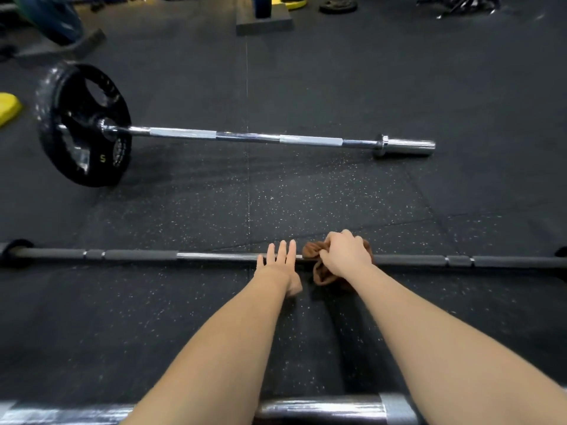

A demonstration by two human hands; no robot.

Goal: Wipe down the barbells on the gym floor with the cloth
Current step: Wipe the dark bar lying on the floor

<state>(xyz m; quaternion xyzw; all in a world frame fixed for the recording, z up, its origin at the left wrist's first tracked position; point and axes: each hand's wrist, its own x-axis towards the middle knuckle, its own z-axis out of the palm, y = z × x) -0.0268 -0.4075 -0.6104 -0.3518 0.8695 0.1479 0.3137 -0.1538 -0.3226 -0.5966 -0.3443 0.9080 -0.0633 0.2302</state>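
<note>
Brown cloth (319, 273) bunched on barbell (214, 256)

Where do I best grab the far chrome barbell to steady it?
On the left knurled band of the far chrome barbell, coming from above: the black plate lifts that end off the floor, probably leaving room for fingers underneath.

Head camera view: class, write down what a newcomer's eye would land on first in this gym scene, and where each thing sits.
First comes the action at the middle bar: the right hand grips a bunched brown cloth on it, and the left hand lies with straight fingers just beside. Beyond lies a chrome barbell with one black plate on its left end only.
</note>
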